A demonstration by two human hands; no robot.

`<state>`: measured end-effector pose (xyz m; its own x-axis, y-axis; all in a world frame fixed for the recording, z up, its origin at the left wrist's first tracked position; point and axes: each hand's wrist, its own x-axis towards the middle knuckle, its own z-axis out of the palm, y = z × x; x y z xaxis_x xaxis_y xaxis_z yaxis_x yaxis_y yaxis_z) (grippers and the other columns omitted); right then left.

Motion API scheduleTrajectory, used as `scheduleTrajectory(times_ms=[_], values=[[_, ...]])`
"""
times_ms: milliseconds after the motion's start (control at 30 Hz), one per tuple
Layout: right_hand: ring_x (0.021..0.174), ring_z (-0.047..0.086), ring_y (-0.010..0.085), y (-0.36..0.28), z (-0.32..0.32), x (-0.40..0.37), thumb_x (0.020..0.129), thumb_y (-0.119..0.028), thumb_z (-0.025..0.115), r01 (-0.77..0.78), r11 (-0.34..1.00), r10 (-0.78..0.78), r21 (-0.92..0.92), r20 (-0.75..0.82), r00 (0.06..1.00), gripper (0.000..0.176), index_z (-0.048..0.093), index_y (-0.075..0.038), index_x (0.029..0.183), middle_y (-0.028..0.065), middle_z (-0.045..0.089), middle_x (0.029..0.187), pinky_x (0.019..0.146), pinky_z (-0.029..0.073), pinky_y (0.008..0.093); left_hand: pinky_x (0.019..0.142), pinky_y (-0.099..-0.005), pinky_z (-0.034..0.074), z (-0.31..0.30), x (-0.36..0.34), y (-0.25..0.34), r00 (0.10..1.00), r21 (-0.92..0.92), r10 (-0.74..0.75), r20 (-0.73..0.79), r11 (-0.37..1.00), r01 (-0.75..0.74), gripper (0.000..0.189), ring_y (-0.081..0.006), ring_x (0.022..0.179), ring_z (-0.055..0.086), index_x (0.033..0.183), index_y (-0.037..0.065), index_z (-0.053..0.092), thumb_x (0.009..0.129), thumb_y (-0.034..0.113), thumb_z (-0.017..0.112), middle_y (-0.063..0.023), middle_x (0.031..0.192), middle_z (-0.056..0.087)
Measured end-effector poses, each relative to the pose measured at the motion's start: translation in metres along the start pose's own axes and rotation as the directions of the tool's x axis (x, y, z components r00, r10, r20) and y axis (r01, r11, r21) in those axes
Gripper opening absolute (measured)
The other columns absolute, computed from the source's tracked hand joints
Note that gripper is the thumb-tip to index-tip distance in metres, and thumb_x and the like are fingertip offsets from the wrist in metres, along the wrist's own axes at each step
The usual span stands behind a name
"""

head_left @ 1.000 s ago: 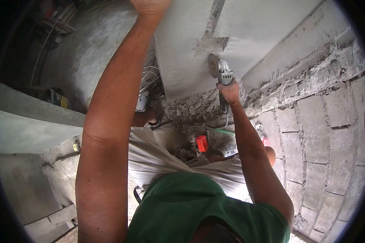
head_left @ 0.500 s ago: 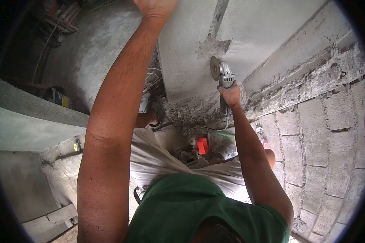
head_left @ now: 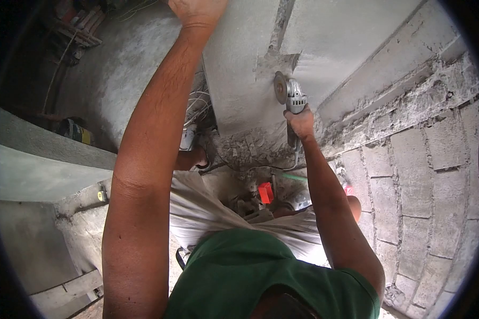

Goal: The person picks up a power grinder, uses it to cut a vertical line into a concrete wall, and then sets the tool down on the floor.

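Note:
My right hand (head_left: 300, 123) is wrapped around the body of an angle grinder (head_left: 297, 103), held in front of the grey plastered wall (head_left: 239, 101). The grinder's round disc (head_left: 281, 87) faces left, just below a square recess (head_left: 282, 64) cut into the plaster. From that recess a narrow groove (head_left: 281, 26) runs upward. My left hand (head_left: 197, 9) is raised high, beside the left edge of the plastered face; its fingers are cut off by the top of the view.
Rubble (head_left: 255, 143) lies along the wall's foot. A red box (head_left: 265, 192) sits between my legs, and a power cord (head_left: 261, 167) crosses the floor. Bare blockwork (head_left: 404, 186) rises at right. A tape measure (head_left: 101, 195) rests on the left ledge; a bucket (head_left: 75, 131) stands behind.
The view has shifted slightly, and the scene sits a little further left. The grinder is marginally closer to the square recess. My left hand stays raised at the top, showing slightly more.

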<state>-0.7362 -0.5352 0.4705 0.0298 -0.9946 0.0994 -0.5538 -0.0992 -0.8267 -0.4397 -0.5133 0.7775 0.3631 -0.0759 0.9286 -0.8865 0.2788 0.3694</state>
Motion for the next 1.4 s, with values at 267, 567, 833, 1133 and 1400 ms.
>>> scheduleTrajectory(times_ms=[267,567,833,1133,1400], values=[[0.096,0.072,0.0367,0.022,0.009,0.008,0.068,-0.032,0.08,0.021,1.0,-0.021,-0.016,-0.018,1.0,0.059,0.061,0.005,0.11,0.0248,0.073,0.099,0.086,0.055,0.041,0.11,-0.0458,0.039,0.002,0.001,0.001,1.0,-0.004,0.004,-0.01,1.0,-0.004,0.084,-0.044,0.13,0.048,0.15,-0.005,0.033,0.089,0.035,0.074,-0.0303,0.14,0.048],[0.09,0.073,0.0313,0.027,-0.005,-0.024,0.068,-0.028,0.081,-0.092,0.995,0.093,-0.036,0.03,0.995,0.057,0.062,0.006,0.109,0.02,0.073,0.095,0.082,0.056,0.0387,0.113,-0.0433,0.037,0.005,0.001,0.002,1.0,0.001,0.006,-0.016,1.0,-0.006,0.079,-0.0409,0.134,0.047,0.148,-0.006,0.036,0.089,0.032,0.074,-0.0289,0.143,0.048],[0.103,0.069,0.0399,0.019,-0.021,-0.03,0.069,-0.033,0.078,-0.153,0.987,0.154,-0.042,0.027,0.988,0.062,0.061,0.003,0.117,0.0247,0.072,0.106,0.09,0.054,0.0439,0.11,-0.0439,0.04,0.001,0.002,-0.003,0.99,-0.111,-0.053,0.131,0.992,0.068,0.094,-0.0377,0.13,0.052,0.151,-0.007,0.029,0.089,0.049,0.074,-0.0287,0.14,0.051],[0.1,0.069,0.043,0.017,-0.018,-0.021,0.067,-0.035,0.078,-0.072,0.997,0.072,-0.034,-0.002,0.997,0.065,0.061,0.006,0.115,0.0281,0.071,0.101,0.089,0.054,0.0443,0.104,-0.0452,0.044,0.005,0.007,-0.007,0.993,-0.029,-0.032,0.115,0.999,0.036,0.093,-0.0382,0.12,0.057,0.147,-0.008,0.031,0.088,0.051,0.072,-0.0286,0.132,0.053],[0.101,0.069,0.042,-0.003,-0.025,-0.013,0.067,-0.033,0.079,-0.054,0.997,0.056,-0.049,0.038,0.998,0.065,0.061,0.004,0.117,0.0264,0.071,0.104,0.09,0.054,0.0431,0.102,-0.0422,0.046,0.008,0.009,-0.008,0.996,-0.08,-0.015,0.083,0.997,0.022,0.093,-0.0355,0.118,0.058,0.145,-0.009,0.033,0.087,0.049,0.076,-0.027,0.129,0.056]])
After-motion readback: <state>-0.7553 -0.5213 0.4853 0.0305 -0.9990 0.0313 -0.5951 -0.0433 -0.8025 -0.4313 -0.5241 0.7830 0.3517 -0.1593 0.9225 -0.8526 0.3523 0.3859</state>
